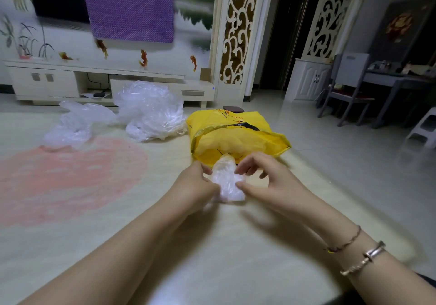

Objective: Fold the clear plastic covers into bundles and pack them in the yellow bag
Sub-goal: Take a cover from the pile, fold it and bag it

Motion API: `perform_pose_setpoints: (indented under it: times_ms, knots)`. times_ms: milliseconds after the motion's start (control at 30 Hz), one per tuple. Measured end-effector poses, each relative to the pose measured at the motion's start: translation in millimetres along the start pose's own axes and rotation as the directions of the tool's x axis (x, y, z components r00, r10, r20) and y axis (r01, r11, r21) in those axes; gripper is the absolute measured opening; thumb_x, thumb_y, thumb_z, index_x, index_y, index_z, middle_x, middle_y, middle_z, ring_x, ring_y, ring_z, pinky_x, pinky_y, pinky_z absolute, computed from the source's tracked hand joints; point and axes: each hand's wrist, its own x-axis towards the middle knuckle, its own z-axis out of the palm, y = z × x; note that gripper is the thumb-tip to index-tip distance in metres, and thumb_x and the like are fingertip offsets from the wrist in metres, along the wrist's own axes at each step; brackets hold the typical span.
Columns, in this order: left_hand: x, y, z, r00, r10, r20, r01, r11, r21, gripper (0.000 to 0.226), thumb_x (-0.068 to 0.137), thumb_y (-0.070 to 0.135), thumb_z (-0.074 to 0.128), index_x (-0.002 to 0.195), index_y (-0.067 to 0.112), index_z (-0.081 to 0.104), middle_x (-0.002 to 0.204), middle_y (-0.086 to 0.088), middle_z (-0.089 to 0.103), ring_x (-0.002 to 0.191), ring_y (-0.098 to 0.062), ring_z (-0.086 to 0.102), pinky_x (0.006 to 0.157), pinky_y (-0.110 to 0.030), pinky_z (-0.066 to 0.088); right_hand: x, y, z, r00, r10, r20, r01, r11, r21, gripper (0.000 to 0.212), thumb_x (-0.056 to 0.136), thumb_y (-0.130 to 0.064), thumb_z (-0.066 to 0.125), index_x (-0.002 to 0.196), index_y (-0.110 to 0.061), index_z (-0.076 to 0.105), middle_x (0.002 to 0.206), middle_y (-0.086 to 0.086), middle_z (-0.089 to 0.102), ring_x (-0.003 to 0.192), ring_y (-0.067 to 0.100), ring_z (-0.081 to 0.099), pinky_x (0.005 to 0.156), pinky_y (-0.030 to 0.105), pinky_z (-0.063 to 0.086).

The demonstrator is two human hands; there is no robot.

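Observation:
A folded bundle of clear plastic cover (226,179) lies between my hands on the pale floor mat, its far end at the mouth of the yellow bag (238,137). My left hand (193,184) grips the bundle's left side. Thumb and fingers of my right hand (262,177) pinch its right side. The yellow bag lies open toward me just beyond the bundle. A large heap of loose clear plastic covers (148,111) sits left of the bag, and a smaller loose cover (75,125) lies further left.
A low white TV cabinet (99,82) runs along the back wall. A grey chair (346,89) and desk stand at the right, with a white step stool (424,127) beside them. A dark flat object (233,109) lies behind the bag. The mat has a pink patch (66,177).

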Motion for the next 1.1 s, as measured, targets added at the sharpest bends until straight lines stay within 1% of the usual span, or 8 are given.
perform_pose_setpoints:
  times_ms: [100,200,333,433,533,667,900,1100]
  knots:
    - [0,1,-1,1.000,-0.019,0.015,0.020,1.000,-0.013,0.038,0.079,0.010,0.066,0.113,0.018,0.050,0.100,-0.010,0.069,0.087,-0.025,0.066,0.071,-0.030,0.049,-6,7,6,0.990,-0.036,0.135,0.055,0.988,-0.141,0.036,0.076,-0.047,0.063,0.108,-0.030,0.059,0.108,-0.018,0.054,0.107,0.005,0.047,0.087,0.012,0.035]
    - [-2,4,-7,0.999,-0.033,0.039,0.034,0.998,-0.048,0.039,0.080,0.014,0.068,0.117,0.016,0.053,0.092,-0.010,0.067,0.075,-0.019,0.063,0.063,-0.025,0.045,-7,9,13,0.981,-0.041,0.190,0.083,0.972,-0.220,0.036,0.079,-0.044,0.067,0.111,-0.031,0.057,0.111,-0.014,0.053,0.106,0.007,0.043,0.092,0.024,0.039]
    - [-5,10,-17,0.993,-0.039,0.113,0.050,0.994,-0.100,0.044,0.077,0.022,0.075,0.116,0.016,0.057,0.077,-0.007,0.061,0.072,-0.014,0.057,0.066,-0.024,0.042,-4,5,18,0.980,-0.067,0.188,0.106,0.971,-0.212,0.024,0.083,-0.027,0.066,0.105,-0.025,0.058,0.106,-0.009,0.053,0.098,0.008,0.043,0.087,0.023,0.038]
    - [-7,13,-18,0.991,0.040,0.129,-0.028,0.995,-0.093,0.062,0.060,0.032,0.085,0.113,0.017,0.058,0.098,-0.006,0.059,0.081,-0.014,0.056,0.073,-0.027,0.045,-1,5,19,0.979,-0.061,0.193,0.101,0.973,-0.206,0.017,0.082,-0.014,0.061,0.095,-0.025,0.055,0.101,-0.008,0.052,0.095,0.010,0.045,0.080,0.019,0.038]
    - [-10,14,-19,0.985,0.146,0.095,-0.149,0.989,0.023,0.051,0.067,0.027,0.085,0.110,0.020,0.059,0.110,0.002,0.049,0.083,0.000,0.050,0.065,-0.013,0.040,1,7,19,0.987,-0.026,0.156,0.049,0.988,-0.144,0.016,0.082,-0.009,0.059,0.090,-0.023,0.061,0.091,-0.007,0.057,0.086,0.007,0.050,0.069,0.016,0.036]
    - [-11,12,-20,0.972,0.179,0.151,-0.188,0.981,0.054,0.036,0.066,0.014,0.082,0.098,0.019,0.063,0.100,0.006,0.062,0.053,0.005,0.051,0.050,-0.008,0.037,2,6,12,0.993,0.021,0.113,-0.022,1.000,0.015,0.015,0.079,-0.007,0.059,0.088,-0.017,0.066,0.082,-0.007,0.065,0.070,0.001,0.052,0.061,0.012,0.036]
    - [-10,12,-18,0.987,0.046,0.152,-0.029,0.993,-0.115,0.004,0.085,0.009,0.068,0.088,0.010,0.066,0.064,-0.003,0.054,0.039,-0.004,0.047,0.043,-0.017,0.035,6,5,7,0.985,0.154,0.080,-0.169,0.957,0.235,0.008,0.080,-0.014,0.064,0.086,-0.016,0.059,0.072,-0.005,0.059,0.064,0.007,0.047,0.060,0.021,0.036]
    - [-12,12,-18,0.972,-0.127,0.198,0.170,0.961,-0.219,0.015,0.090,0.013,0.059,0.098,0.004,0.068,0.047,-0.006,0.051,0.036,-0.012,0.040,0.039,-0.014,0.028,18,13,17,0.975,0.195,0.110,-0.217,0.941,0.261,0.008,0.090,-0.007,0.060,0.087,-0.005,0.067,0.078,-0.001,0.060,0.073,0.007,0.052,0.068,0.025,0.041]
